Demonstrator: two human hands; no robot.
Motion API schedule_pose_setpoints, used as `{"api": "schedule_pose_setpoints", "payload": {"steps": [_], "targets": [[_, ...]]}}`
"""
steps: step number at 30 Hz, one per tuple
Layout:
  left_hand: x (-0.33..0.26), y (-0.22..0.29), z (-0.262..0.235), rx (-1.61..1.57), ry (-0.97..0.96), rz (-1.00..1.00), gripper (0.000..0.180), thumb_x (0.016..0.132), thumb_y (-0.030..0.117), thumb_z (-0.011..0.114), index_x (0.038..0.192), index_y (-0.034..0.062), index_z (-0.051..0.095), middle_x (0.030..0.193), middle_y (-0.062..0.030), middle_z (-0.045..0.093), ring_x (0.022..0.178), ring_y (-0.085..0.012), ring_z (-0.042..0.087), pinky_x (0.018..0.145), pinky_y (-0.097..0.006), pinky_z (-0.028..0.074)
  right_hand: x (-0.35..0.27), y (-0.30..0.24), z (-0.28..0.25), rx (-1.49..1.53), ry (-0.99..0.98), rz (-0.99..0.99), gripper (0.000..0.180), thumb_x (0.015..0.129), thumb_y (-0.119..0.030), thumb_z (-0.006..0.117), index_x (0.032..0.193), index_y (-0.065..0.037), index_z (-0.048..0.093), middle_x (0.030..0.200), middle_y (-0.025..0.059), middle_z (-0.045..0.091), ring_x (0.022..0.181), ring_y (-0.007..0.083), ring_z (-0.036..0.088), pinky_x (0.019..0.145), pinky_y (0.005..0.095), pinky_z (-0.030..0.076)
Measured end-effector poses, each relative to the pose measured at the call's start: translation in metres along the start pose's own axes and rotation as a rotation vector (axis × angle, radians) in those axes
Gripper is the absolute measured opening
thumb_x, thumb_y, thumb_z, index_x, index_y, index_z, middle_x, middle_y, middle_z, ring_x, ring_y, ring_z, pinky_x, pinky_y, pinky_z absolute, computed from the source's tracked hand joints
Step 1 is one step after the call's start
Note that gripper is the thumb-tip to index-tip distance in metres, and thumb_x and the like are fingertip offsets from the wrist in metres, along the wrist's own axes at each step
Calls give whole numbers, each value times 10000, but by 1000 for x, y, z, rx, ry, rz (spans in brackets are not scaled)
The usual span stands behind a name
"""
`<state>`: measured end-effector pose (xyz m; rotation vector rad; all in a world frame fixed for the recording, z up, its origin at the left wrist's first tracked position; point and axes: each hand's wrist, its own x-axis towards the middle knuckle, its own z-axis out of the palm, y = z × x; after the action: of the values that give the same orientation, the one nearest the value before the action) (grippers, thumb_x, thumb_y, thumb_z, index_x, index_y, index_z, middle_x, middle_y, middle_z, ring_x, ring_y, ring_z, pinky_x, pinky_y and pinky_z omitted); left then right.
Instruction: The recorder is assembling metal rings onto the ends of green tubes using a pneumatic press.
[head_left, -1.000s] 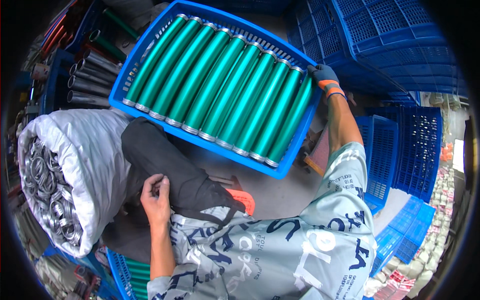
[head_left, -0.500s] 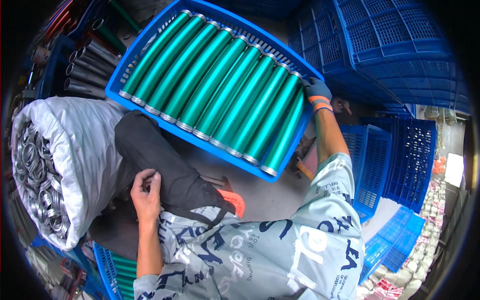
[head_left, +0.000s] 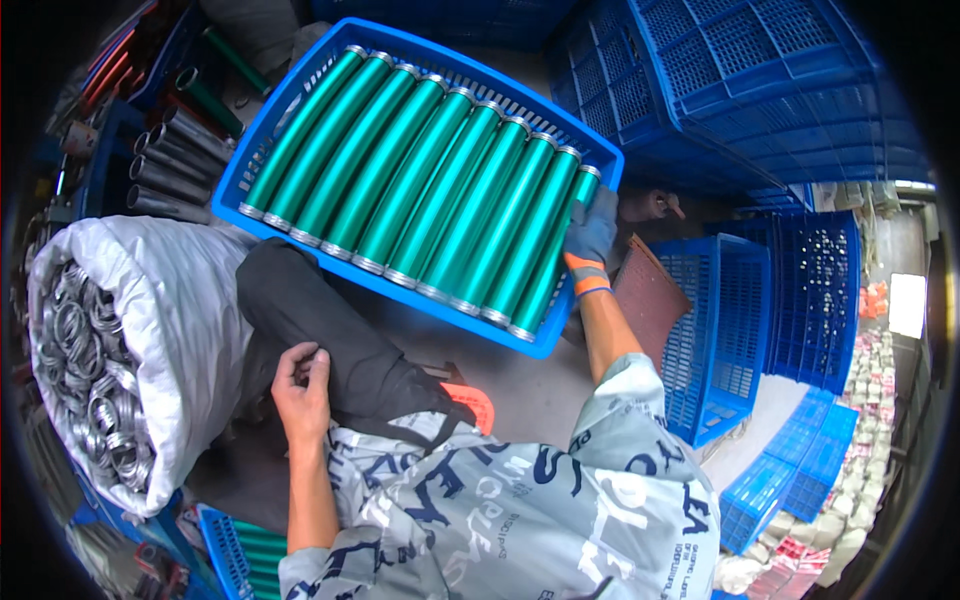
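Observation:
A blue plastic basket (head_left: 425, 288) holds a row of several shiny green tubes (head_left: 400, 170) with silver ends. It lies slanted in front of me. My right hand (head_left: 592, 228), in a grey-blue glove with an orange cuff, is closed about the upper part of the rightmost tube (head_left: 553, 285), beside the basket's right wall. That tube's silver far end shows just beyond the glove; some fingers are hidden. My left hand (head_left: 302, 380) is bare and hangs over my dark trouser leg. Its fingers are loosely bent, with the thumb apart, and nothing is in it.
At left stands a white sack (head_left: 185, 330) full of silver metal rings (head_left: 95, 380). Behind it are grey pipes (head_left: 180, 165). Blue crates (head_left: 760, 80) are stacked at the far right, with more crates (head_left: 715, 320) nearer. Another basket (head_left: 225, 550) of green tubes is low at left.
My right hand has moved from the basket's far right corner toward me and left, onto the rightmost tube. That tube's far end has come into sight. My left hand has hardly moved.

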<state>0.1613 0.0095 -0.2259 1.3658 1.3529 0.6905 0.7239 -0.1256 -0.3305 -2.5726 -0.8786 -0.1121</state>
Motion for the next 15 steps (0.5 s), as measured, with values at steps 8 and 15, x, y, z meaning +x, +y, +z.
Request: {"api": "schedule_pose_setpoints", "payload": {"steps": [8, 15], "targets": [[-7, 0, -12, -343, -24, 5, 446, 1107, 68, 818, 1510, -32, 653, 1282, -88, 762, 1046, -94, 705, 904, -238, 588, -120, 39, 7, 570, -64, 643, 537, 1158, -411, 638, 1461, 32, 666, 942, 220, 812, 663, 333, 778, 594, 480, 617], [-15, 40, -31, -355, -66, 91, 452, 1094, 55, 818, 1505, -44, 659, 1324, -119, 770, 1137, -136, 728, 985, -272, 598, -113, -20, -8, 327, -106, 735, 553, 1174, -466, 562, 1352, 32, 721, 1074, 266, 843, 901, 429, 841, 770, 551, 654]]}}
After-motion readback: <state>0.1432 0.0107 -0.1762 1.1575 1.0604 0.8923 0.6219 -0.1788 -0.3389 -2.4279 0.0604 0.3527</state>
